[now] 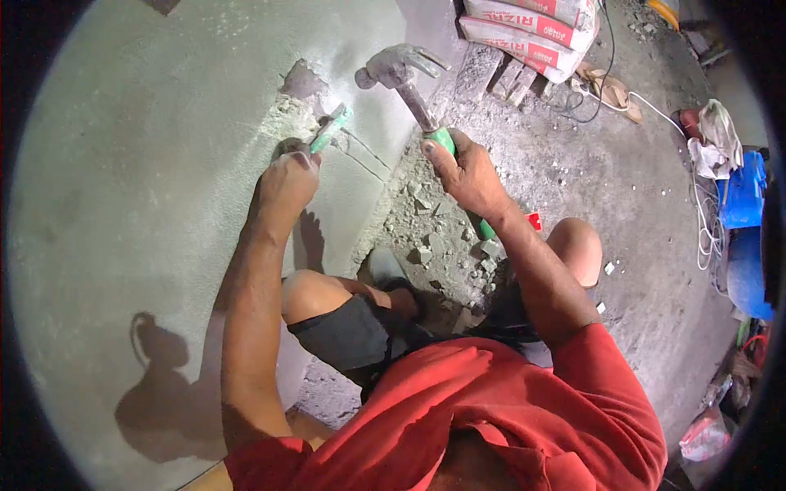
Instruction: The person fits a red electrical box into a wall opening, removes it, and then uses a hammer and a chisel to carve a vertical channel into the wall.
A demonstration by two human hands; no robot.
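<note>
**Chisel at the wall, hammer held off to its right**

Head view: I see the left hand (pixel 286 184) at upper centre, fist closed around a green-handled chisel (pixel 330 128) at the edge of a broken patch (pixel 295 94) in the grey wall (pixel 147 180). The chisel's long axis slants from the fist up and right. I cannot tell which end meets the plaster.

The right hand (pixel 468 176) is wrapped tight on the green grip of a claw hammer (pixel 413 98). Its head sits just right of and above the chisel's free end, apart from it, and the left hand is the nearer to the patch.

Rubble (pixel 430 237) lies below on a dusty floor (pixel 639 204), with cement bags (pixel 532 33) at the top and cables (pixel 704 221) on the right.
</note>
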